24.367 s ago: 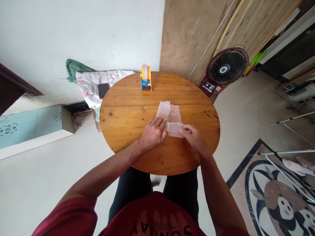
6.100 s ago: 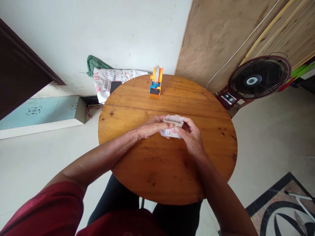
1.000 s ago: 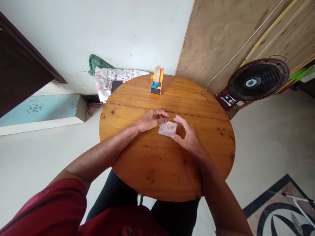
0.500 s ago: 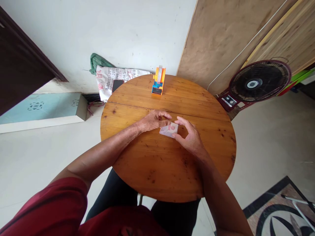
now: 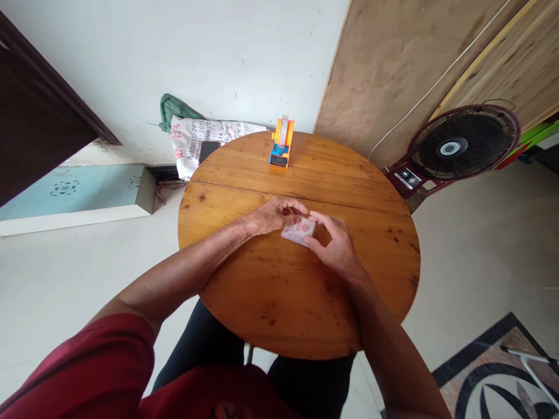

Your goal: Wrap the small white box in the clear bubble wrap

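A small pale box (image 5: 300, 230) with red print on its top is between my hands, over the middle of the round wooden table (image 5: 279, 291). My left hand (image 5: 278, 214) curls round its far left corner, thumb against the top edge. From the other side my right hand (image 5: 336, 240) grips it, with the thumb at the near right edge and the index finger arched toward the far corner. The fingertips of both hands nearly meet behind the box. Part of its far side is hidden by the fingers.
An orange and blue tape dispenser (image 5: 282, 142) stands near the table's far edge. Behind the table lie a printed white sack (image 5: 186, 148) and a green bag (image 5: 177, 110) against the wall. To the right is a dark red fan (image 5: 458, 145); a pale blue cabinet (image 5: 87, 192) is at left.
My right hand has shifted slightly left, bringing its index finger closer to my left fingertips. The box has turned and moved a little between the hands.
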